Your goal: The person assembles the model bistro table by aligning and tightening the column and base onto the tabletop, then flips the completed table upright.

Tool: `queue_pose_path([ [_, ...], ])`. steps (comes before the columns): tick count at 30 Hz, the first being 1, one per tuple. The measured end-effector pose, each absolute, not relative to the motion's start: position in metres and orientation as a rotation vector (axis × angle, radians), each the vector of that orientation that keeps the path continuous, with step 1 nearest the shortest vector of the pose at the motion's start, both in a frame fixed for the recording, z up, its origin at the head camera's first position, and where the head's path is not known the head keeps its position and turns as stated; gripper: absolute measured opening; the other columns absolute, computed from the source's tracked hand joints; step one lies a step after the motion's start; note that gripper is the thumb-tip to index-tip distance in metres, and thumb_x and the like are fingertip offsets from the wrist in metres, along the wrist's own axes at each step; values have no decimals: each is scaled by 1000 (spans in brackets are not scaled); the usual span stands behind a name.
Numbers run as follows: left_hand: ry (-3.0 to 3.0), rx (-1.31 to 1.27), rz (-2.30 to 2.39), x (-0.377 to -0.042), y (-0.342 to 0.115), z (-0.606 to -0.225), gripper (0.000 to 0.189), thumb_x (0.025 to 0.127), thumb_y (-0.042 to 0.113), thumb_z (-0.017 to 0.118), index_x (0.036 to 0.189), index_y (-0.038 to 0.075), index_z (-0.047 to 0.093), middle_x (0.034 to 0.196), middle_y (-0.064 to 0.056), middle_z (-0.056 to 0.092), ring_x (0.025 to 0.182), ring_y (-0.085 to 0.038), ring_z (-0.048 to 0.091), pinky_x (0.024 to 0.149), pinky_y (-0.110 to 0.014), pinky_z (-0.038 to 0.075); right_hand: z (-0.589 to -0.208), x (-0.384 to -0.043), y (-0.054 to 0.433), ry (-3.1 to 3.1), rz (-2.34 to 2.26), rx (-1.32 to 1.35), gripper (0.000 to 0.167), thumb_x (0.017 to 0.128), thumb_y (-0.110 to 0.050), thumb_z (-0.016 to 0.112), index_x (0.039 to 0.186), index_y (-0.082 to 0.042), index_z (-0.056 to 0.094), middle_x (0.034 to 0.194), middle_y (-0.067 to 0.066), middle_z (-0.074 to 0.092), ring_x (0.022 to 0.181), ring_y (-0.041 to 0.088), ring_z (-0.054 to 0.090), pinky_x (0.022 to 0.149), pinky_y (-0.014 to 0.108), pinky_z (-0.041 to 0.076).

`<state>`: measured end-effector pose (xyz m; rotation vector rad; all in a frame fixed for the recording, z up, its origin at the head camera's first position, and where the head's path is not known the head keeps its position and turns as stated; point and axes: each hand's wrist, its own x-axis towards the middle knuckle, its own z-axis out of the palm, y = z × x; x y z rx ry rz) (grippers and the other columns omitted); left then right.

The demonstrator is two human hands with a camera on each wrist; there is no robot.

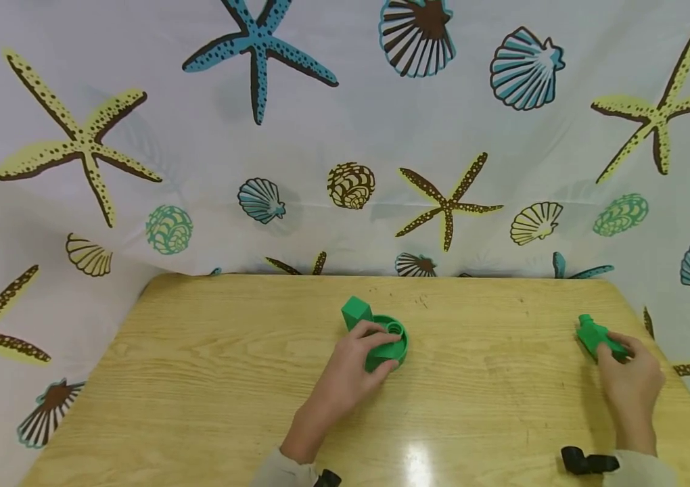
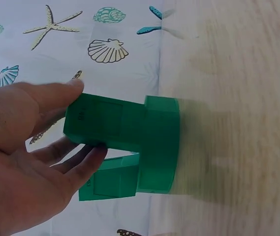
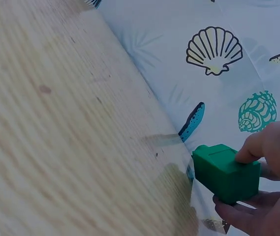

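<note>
A shallow round green dish (image 1: 404, 345) stands on the wooden table, its wall (image 2: 162, 147) showing side-on in the left wrist view. Two green box-shaped pieces rise from it. One of them (image 2: 110, 118) is pinched between the fingers and thumb of my left hand (image 1: 351, 362); the other box (image 1: 357, 311) stands beside it, to the left. Inside the dish a small green ring (image 1: 394, 329) shows. At the table's right side, my right hand (image 1: 631, 372) grips a green bottle-shaped piece (image 3: 226, 172) by its base end, with its narrow neck pointing away from me.
The light wooden table (image 1: 199, 379) carries both groups. A white cloth (image 1: 320, 135) printed with starfish and shells hangs behind the table and along its sides. Dark bands sit at both wrists, the right one (image 1: 588, 462) plainly visible.
</note>
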<state>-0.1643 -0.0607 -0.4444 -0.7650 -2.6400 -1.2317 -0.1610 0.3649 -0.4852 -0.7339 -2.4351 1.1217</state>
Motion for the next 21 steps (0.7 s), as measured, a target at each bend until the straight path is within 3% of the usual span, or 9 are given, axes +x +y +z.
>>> queue_pose_path([
  [2,-2635,-725,-1238,-164,-59,-447,33,91,10,80,124,6,74,126,-12,60,119,-31,60,97,-44,56,-485,-161,363,-2405,1111,-725,46,102,-22,49,141,-1,60,140,33,55,106,47,60,74,37,54],
  [4,-2627,-701,-1239,-164,-59,-448,31,91,9,79,122,6,75,125,-11,59,117,-30,60,95,-42,56,-483,-161,360,-2381,1122,-696,44,102,-22,48,139,-1,62,140,32,55,105,45,61,63,20,46],
  [5,-2624,-690,-1240,-164,-59,-448,30,92,8,79,121,6,75,125,-11,59,118,-30,60,95,-42,56,-482,-162,359,-2373,1117,-670,43,103,-22,48,138,-1,63,139,32,56,101,45,63,57,13,38],
  [7,-2616,-679,-1237,-164,-61,-448,29,92,6,78,120,6,75,125,-11,58,118,-30,60,94,-41,57,-481,-163,357,-2361,1122,-621,41,103,-21,49,136,-1,64,139,31,56,105,50,64,53,9,37],
  [12,-2591,-667,-1251,-167,-68,-450,26,91,1,74,116,7,75,129,-14,56,120,-33,58,90,-42,58,-477,-168,348,-2453,1128,-575,38,101,-20,61,131,1,66,140,32,54,110,52,63,54,14,43],
  [17,-2557,-688,-1276,-170,-73,-451,24,90,-2,73,113,7,75,126,-16,55,115,-33,58,86,-45,58,-475,-172,338,-2552,1150,-541,40,97,-21,71,129,2,66,144,32,50,119,53,58,73,38,57],
  [19,-2550,-695,-1286,-171,-73,-452,24,90,-1,73,112,8,75,123,-14,55,113,-31,58,86,-46,58,-473,-171,334,-2540,1180,-521,41,98,-24,70,131,1,65,145,30,50,121,52,58,72,35,58],
  [21,-2551,-701,-1281,-171,-73,-452,23,91,0,73,112,9,75,121,-11,55,112,-28,57,86,-45,57,-472,-170,331,-2515,1196,-481,41,100,-26,67,132,-1,64,144,29,52,119,51,59,66,22,55],
])
